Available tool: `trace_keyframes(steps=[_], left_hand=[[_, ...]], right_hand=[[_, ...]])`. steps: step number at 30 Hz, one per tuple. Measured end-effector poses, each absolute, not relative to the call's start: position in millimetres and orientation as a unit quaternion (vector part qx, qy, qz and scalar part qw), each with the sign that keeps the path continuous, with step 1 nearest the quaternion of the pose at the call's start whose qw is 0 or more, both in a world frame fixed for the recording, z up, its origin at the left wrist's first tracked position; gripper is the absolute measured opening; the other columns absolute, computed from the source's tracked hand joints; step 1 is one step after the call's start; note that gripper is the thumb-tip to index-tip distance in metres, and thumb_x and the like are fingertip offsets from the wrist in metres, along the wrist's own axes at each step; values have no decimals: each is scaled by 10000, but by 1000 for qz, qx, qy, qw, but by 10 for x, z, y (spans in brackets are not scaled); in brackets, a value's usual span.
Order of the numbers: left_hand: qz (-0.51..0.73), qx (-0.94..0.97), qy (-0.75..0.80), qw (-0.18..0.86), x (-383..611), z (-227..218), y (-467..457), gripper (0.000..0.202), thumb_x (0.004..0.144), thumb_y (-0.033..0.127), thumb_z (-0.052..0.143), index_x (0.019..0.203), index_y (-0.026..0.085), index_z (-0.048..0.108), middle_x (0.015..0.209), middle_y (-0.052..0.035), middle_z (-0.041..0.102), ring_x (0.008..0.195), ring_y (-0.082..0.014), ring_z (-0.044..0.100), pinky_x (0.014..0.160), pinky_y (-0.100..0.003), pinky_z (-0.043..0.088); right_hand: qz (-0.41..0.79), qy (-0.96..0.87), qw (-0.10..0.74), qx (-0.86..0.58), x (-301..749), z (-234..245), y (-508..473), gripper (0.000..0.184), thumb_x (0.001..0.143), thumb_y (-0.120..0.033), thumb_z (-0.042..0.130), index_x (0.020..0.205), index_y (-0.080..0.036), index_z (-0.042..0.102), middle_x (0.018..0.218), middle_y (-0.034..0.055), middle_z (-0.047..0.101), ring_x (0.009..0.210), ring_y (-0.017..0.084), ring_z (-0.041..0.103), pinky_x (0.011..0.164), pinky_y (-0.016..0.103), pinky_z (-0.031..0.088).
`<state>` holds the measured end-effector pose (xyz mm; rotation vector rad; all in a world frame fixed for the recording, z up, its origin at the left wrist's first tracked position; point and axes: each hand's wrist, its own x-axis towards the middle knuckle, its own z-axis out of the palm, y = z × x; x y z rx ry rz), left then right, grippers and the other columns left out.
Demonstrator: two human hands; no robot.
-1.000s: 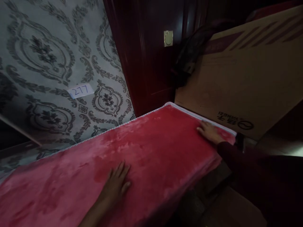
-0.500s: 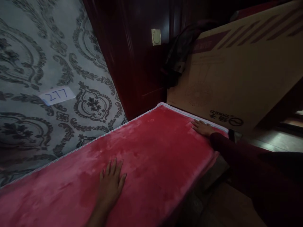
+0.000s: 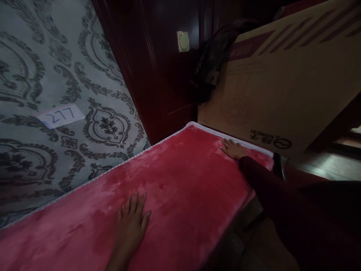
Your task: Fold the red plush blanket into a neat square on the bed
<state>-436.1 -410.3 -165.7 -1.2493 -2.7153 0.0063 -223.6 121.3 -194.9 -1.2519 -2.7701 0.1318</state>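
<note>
A plush red blanket (image 3: 180, 177) with a pale striped edge covers a long flat surface that runs from lower left to the middle right. My left hand (image 3: 132, 222) lies flat on it near the front, fingers spread and open. My right hand (image 3: 231, 148), in a dark red sleeve, rests palm down on the blanket's far right end by its edge, fingers stretched out. Neither hand holds anything.
Grey patterned wallpaper (image 3: 56, 75) with a paper label reading 277 (image 3: 61, 116) stands behind the blanket. A dark red wooden door (image 3: 158, 67) with a brass fitting (image 3: 183, 40) is in the corner. A large cardboard box (image 3: 282, 82) leans at the right, dark cloth (image 3: 214, 60) beside it.
My right hand has slid left along the blanket's far edge. My left hand stays flat in much the same place. The view has swung to the right.
</note>
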Motion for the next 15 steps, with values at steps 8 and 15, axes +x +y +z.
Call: trace_keyframes(steps=[8,15], left_hand=[[-13,-414,-908,61,-4312,-1625,-4065,554,1044,372,413,1573,229,495,1673,-157,394,1566,-368,319,1218,-643,293],[-53,-421,-905,38,-4189,-1602,-4035,551,1041,372,491,1570,218,487,1689,-169,360,1576,-399,272,1224,-673,253]], right_hand=[[58,-883,18,-466,-1965,-1758,1070,677,1051,-486,204,1667,-226,306,1734,100,239,1578,330,253,1230,616,285],[38,-861,49,-504,-1619,-1651,756,718,1064,-505,225,1634,-92,369,1643,298,335,1509,433,333,1053,644,407]])
